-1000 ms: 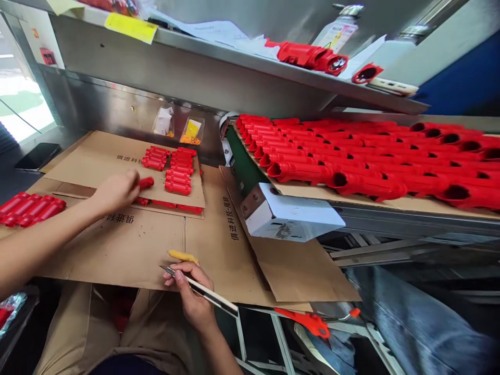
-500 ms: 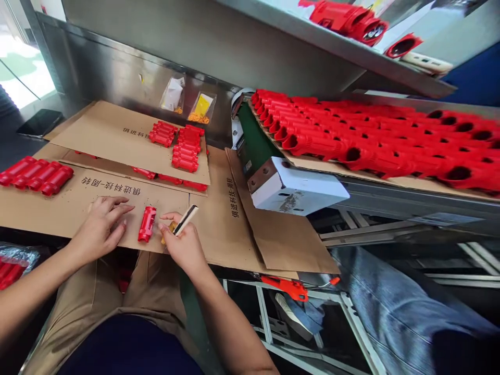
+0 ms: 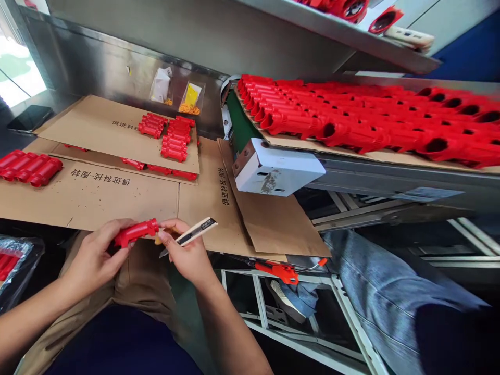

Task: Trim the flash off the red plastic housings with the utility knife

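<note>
My left hand [image 3: 104,249] is closed round one end of a red plastic tube [image 3: 136,232], which is held up near the cardboard's front edge, over my lap. In my right hand [image 3: 186,255] is a utility knife [image 3: 197,232] with a pale handle and a dark label; its blade points down and to the left. Fingers of that hand are at the tube's right end, where a small yellowish piece partly shows between them. Whether they touch the tube I cannot tell. Below both hands lies the cardboard sheet [image 3: 97,200].
Several red tubes [image 3: 29,167] lie at the left, and more stand on a raised cardboard sheet [image 3: 89,117]. A phone [image 3: 30,119] and small plastic bags [image 3: 192,98] are behind. Rows of red housings [image 3: 351,112] fill the right conveyor, beside a white metal bracket [image 3: 277,169]. A person's jeans-clad leg [image 3: 383,281] is lower right.
My left hand has picked the red tube up off the cardboard and drawn it toward me. My right hand, with the knife, has come to the tube's end. The camera view has shifted slightly.
</note>
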Motion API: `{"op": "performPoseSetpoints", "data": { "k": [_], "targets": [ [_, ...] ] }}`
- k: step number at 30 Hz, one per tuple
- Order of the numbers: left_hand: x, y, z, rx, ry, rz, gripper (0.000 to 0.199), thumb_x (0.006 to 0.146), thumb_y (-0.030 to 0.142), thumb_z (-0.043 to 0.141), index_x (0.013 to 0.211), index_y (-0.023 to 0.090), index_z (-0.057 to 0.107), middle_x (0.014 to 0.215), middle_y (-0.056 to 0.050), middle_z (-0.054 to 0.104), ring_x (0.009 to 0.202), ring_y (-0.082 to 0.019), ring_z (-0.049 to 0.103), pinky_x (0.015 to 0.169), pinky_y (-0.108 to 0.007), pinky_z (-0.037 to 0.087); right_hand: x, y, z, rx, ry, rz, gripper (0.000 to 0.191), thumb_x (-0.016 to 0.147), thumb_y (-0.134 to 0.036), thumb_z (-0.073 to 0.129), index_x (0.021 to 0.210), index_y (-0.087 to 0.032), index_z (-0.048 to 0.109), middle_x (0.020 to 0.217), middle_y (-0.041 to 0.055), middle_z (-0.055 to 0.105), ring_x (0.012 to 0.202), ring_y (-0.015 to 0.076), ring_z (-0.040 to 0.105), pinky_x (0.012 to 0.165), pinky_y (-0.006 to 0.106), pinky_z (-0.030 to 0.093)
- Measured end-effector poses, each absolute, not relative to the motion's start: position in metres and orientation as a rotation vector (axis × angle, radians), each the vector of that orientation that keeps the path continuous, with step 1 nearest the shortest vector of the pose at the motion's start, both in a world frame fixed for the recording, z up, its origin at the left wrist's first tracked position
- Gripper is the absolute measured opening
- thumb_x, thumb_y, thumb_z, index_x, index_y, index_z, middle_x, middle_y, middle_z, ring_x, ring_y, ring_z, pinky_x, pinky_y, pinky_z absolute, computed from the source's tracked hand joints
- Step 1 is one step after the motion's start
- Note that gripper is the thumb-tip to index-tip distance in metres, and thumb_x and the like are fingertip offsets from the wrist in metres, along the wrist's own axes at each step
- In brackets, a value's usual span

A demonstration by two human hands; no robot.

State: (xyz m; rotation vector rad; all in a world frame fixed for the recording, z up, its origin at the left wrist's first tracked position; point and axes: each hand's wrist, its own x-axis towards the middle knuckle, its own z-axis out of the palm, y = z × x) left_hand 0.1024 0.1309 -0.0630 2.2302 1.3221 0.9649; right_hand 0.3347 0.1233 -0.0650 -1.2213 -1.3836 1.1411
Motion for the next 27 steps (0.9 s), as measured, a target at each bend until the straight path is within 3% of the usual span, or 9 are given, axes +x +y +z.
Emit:
{"op": "performPoseSetpoints", "data": {
  "k": [4, 8, 13, 15, 19, 21, 24, 27],
  "targets": [
    [0.090, 0.088, -0.056, 1.743, 1.231, 0.974, 0.033, 0.097, 0.036, 0.074, 0.128, 0.026, 0.074, 0.121, -0.009, 0.083, 0.105, -0.026, 0.079, 0.087, -0.030, 0.061, 0.327, 0.097, -0.069, -1.102, -1.436, 1.163, 0.020, 0.097, -0.041, 0.069, 0.093, -0.022, 0.072, 0.074, -0.0014, 0.068, 0.056, 0.0108, 0.053, 0.053, 0.023, 0.042],
    [0.088, 0.068, -0.060, 1.339, 1.283, 0.978, 0.034, 0.095, 0.049, 0.079, 0.119, 0.026, 0.077, 0.103, -0.007, 0.082, 0.088, -0.022, 0.075, 0.073, -0.027, 0.058, 0.317, 0.081, -0.077, -1.076, -1.367, 1.274, 0.028, 0.099, -0.049, 0.070, 0.092, -0.022, 0.068, 0.067, -0.0045, 0.060, 0.051, 0.0096, 0.048, 0.048, 0.021, 0.039],
    [0.090, 0.067, -0.067, 0.981, 1.264, 1.100, 0.042, 0.081, 0.046, 0.095, 0.105, 0.022, 0.071, 0.088, -0.004, 0.079, 0.068, -0.013, 0.062, 0.060, -0.019, 0.048, 0.296, 0.078, -0.086, -1.093, -1.154, 1.400, 0.046, 0.090, -0.066, 0.079, 0.092, -0.023, 0.062, 0.067, -0.0058, 0.060, 0.046, 0.0070, 0.044, 0.041, 0.018, 0.038],
    [0.090, 0.070, -0.065, 0.848, 1.230, 1.128, 0.041, 0.078, 0.046, 0.096, 0.099, 0.021, 0.070, 0.075, 0.001, 0.072, 0.058, -0.009, 0.052, 0.053, -0.016, 0.040, 0.288, 0.079, -0.088, -1.113, -1.122, 1.404, 0.050, 0.091, -0.071, 0.076, 0.089, -0.023, 0.061, 0.065, -0.0067, 0.057, 0.045, 0.0065, 0.045, 0.040, 0.017, 0.039],
    [0.084, 0.077, -0.059, 0.686, 1.239, 1.156, 0.049, 0.078, 0.062, 0.092, 0.079, 0.020, 0.068, 0.057, 0.005, 0.051, 0.051, -0.007, 0.038, 0.046, -0.015, 0.029, 0.280, 0.083, -0.089, -1.152, -1.144, 1.430, 0.052, 0.096, -0.073, 0.067, 0.087, -0.023, 0.060, 0.060, -0.0078, 0.052, 0.042, 0.0074, 0.045, 0.039, 0.018, 0.038],
    [0.079, 0.079, -0.059, 0.708, 1.266, 1.159, 0.049, 0.081, 0.064, 0.089, 0.077, 0.020, 0.067, 0.059, 0.004, 0.053, 0.053, -0.009, 0.041, 0.047, -0.016, 0.032, 0.278, 0.085, -0.088, -1.172, -1.257, 1.323, 0.045, 0.102, -0.065, 0.065, 0.085, -0.023, 0.061, 0.061, -0.0057, 0.055, 0.046, 0.0095, 0.048, 0.043, 0.020, 0.041],
    [0.067, 0.079, -0.064, 0.938, 1.329, 1.228, 0.029, 0.091, 0.053, 0.084, 0.092, 0.025, 0.077, 0.072, 0.000, 0.065, 0.060, -0.013, 0.053, 0.054, -0.020, 0.045, 0.276, 0.089, -0.084, -1.200, -1.495, 1.004, 0.035, 0.107, -0.044, 0.061, 0.080, -0.022, 0.063, 0.066, -0.0013, 0.063, 0.057, 0.0126, 0.057, 0.056, 0.024, 0.046],
    [0.056, 0.076, -0.071, 1.293, 1.315, 1.346, 0.010, 0.095, 0.036, 0.081, 0.103, 0.029, 0.085, 0.103, -0.006, 0.076, 0.093, -0.021, 0.070, 0.079, -0.026, 0.058, 0.275, 0.093, -0.080, -1.216, -1.587, 0.877, 0.026, 0.106, -0.034, 0.061, 0.083, -0.022, 0.067, 0.068, -0.0010, 0.067, 0.058, 0.0133, 0.060, 0.059, 0.025, 0.046]
  ]
}}
